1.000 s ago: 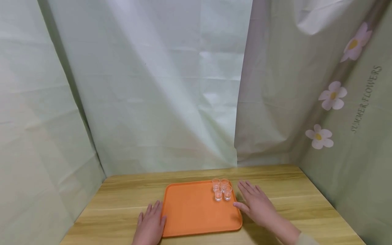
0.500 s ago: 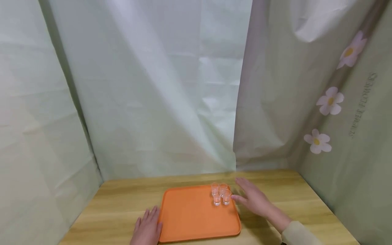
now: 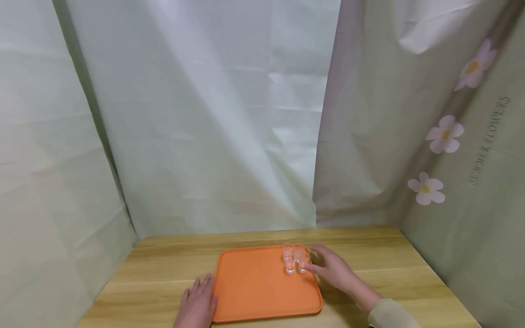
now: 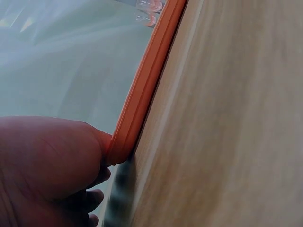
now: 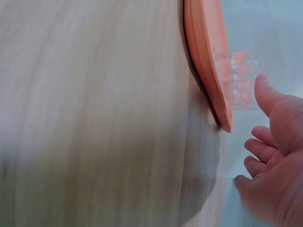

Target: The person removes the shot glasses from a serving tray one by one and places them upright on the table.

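An orange tray [image 3: 262,287] lies on the wooden table. Several small clear shot glasses [image 3: 290,266] stand grouped at its far right corner. My left hand [image 3: 196,303] rests flat beside the tray's left edge, and the left wrist view shows the thumb [image 4: 102,142] against the rim. Over the right edge of the tray reaches my right hand [image 3: 334,269], its thumb close to the nearest right glass [image 3: 302,264]; whether they touch I cannot tell. In the right wrist view its fingers [image 5: 260,149] are loosely bent, with nothing between them and the thumb.
Pale green cloth [image 3: 229,136] hangs behind and on both sides of the table [image 3: 160,269]. White flowers [image 3: 445,134] and lettering are printed on the right side. Wooden surface extends left and right of the tray.
My right hand has moved left, from beside the tray to the shot glasses, with its fingers now more bent. The left hand stays at the tray's edge. The head view has shifted slightly.
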The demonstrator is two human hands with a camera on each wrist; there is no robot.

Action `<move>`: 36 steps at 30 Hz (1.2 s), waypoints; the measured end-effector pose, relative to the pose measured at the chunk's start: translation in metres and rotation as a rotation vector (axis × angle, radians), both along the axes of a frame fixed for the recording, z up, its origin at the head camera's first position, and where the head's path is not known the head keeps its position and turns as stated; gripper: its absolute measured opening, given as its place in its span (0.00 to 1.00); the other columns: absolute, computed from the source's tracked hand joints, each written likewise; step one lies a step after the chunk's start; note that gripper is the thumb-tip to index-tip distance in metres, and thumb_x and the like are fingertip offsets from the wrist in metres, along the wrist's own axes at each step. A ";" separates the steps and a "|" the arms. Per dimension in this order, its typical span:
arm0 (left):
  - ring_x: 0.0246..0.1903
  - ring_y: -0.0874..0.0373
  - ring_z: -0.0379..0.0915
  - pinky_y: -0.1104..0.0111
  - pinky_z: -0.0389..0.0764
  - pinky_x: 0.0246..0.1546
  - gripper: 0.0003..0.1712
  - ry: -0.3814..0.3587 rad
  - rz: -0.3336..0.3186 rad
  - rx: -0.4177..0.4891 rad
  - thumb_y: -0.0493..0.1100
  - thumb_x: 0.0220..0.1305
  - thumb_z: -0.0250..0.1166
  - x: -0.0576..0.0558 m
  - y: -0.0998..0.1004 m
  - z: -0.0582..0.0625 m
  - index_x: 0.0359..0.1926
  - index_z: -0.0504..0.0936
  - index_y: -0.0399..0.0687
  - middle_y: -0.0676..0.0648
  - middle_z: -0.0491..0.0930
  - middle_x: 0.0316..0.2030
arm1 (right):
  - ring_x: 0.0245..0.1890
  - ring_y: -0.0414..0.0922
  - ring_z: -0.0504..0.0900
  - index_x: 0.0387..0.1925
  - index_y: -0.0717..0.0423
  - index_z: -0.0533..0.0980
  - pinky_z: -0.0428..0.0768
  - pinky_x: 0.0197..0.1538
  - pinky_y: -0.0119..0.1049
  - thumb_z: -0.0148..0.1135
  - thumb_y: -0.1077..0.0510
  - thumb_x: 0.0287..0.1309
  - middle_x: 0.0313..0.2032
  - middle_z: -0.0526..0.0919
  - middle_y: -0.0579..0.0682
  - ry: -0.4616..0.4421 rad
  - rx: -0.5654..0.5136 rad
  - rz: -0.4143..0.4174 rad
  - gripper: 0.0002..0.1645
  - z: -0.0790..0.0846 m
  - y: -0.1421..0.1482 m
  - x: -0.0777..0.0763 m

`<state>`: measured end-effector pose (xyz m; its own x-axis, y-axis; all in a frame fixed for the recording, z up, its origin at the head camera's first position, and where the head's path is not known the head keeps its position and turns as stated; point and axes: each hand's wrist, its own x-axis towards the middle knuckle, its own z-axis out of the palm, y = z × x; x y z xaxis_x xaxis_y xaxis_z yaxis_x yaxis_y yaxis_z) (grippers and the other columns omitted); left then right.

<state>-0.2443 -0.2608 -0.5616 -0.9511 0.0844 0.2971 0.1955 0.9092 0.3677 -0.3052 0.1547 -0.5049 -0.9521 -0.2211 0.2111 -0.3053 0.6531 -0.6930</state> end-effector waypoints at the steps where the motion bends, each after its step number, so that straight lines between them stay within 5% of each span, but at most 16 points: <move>1: 0.71 0.22 0.69 0.24 0.65 0.68 0.30 0.030 0.002 -0.004 0.37 0.72 0.71 -0.001 -0.001 -0.004 0.70 0.78 0.28 0.28 0.77 0.70 | 0.76 0.69 0.70 0.73 0.65 0.77 0.67 0.77 0.69 0.79 0.43 0.67 0.76 0.73 0.68 0.002 -0.005 -0.005 0.43 0.000 -0.002 -0.001; 5: 0.69 0.23 0.71 0.24 0.67 0.66 0.31 0.106 -0.006 -0.024 0.37 0.68 0.74 -0.003 -0.005 -0.012 0.69 0.80 0.28 0.28 0.79 0.68 | 0.73 0.67 0.75 0.67 0.62 0.81 0.71 0.75 0.67 0.82 0.47 0.65 0.71 0.80 0.64 0.016 -0.021 -0.027 0.36 0.001 -0.008 -0.003; 12: 0.71 0.23 0.69 0.25 0.66 0.69 0.31 0.063 -0.033 -0.011 0.38 0.70 0.73 -0.002 0.009 0.001 0.70 0.79 0.28 0.28 0.78 0.70 | 0.66 0.62 0.82 0.61 0.56 0.84 0.77 0.71 0.65 0.85 0.51 0.61 0.61 0.88 0.55 0.024 -0.023 -0.092 0.30 -0.005 -0.008 -0.002; 21: 0.71 0.21 0.67 0.24 0.64 0.69 0.30 0.096 -0.021 0.024 0.37 0.73 0.69 0.001 0.004 -0.002 0.71 0.77 0.28 0.27 0.77 0.70 | 0.65 0.63 0.83 0.43 0.48 0.84 0.78 0.70 0.63 0.84 0.52 0.61 0.60 0.88 0.55 0.061 -0.039 -0.087 0.16 -0.007 -0.018 -0.005; 36: 0.71 0.21 0.67 0.23 0.64 0.68 0.30 0.033 -0.011 0.024 0.36 0.72 0.70 0.004 -0.001 0.000 0.70 0.78 0.27 0.26 0.76 0.70 | 0.57 0.54 0.86 0.46 0.48 0.84 0.83 0.61 0.58 0.82 0.54 0.64 0.54 0.89 0.49 0.048 -0.029 -0.124 0.14 0.001 -0.023 0.005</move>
